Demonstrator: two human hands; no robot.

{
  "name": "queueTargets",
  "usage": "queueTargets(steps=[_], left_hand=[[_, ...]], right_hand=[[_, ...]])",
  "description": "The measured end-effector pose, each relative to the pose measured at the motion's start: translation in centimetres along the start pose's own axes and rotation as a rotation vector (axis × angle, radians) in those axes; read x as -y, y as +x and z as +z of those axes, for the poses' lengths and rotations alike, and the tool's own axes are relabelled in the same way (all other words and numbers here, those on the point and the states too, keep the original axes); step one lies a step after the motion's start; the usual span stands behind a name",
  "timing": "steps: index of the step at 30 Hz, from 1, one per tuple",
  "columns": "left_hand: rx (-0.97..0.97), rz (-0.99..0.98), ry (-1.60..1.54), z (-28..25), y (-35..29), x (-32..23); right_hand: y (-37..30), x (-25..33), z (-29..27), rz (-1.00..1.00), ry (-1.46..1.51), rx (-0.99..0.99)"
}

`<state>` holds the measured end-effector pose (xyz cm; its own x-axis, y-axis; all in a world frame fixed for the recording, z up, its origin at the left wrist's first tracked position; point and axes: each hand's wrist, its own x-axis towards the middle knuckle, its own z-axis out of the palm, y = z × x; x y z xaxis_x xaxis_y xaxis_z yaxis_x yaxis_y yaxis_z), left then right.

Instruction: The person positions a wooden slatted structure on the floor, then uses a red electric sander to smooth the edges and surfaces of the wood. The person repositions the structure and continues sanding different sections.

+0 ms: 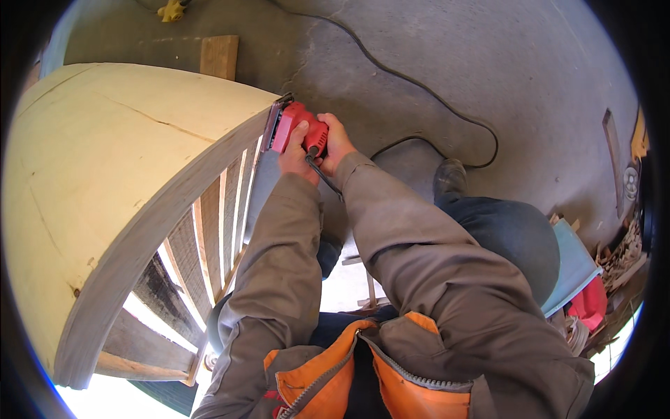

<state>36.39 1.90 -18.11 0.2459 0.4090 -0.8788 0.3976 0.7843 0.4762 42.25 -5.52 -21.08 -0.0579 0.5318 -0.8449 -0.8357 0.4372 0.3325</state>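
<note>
A red corded sander (285,131) is in both my hands, its flat pad against the far end of a wooden panel's edge (174,171). My left hand (296,155) wraps the near side of its body, thumb on top. From the right, my right hand (338,142) closes round the rear of the body, and part of its fingers is hidden. A black cord (325,176) runs down from the sander beside my wrists. The large pale panel (132,146) has a curved rim and some cracks on its face. Beneath it, several wooden slats (183,251) form a frame.
A long dark cable (419,82) loops over the concrete floor (551,63). Behind the panel stands a wood block (219,56), with a yellow object (171,10) farther off. At right are a pale blue board (574,269), a red item (590,304) and wood scraps (623,253).
</note>
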Motion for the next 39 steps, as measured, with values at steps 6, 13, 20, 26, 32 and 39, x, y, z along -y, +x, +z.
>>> queueTargets(steps=[6,13,20,26,32,39], left_hand=[[-0.07,0.024,0.001,-1.2,-0.9,0.0],[-0.025,0.128,-0.025,-0.8,-3.0,0.0],[0.139,0.263,-0.043,-0.9,-6.3,-1.2],[0.261,0.314,-0.139,-1.1,-12.0,-3.3],[0.384,0.368,-0.094,-2.1,-15.8,-5.1],[0.436,0.506,-0.083,-0.8,-22.7,-6.1]], right_hand=[[-0.4,-1.5,-0.8,0.009,-0.07,0.024],[-3.0,-2.4,-0.3,-0.039,-0.089,0.059],[-7.8,-3.6,1.6,-0.116,-0.126,0.16],[-14.0,-6.3,3.6,-0.178,-0.109,0.193],[-17.2,-8.4,4.5,-0.2,-0.128,0.261],[-21.4,-10.7,6.0,-0.337,-0.058,0.282]])
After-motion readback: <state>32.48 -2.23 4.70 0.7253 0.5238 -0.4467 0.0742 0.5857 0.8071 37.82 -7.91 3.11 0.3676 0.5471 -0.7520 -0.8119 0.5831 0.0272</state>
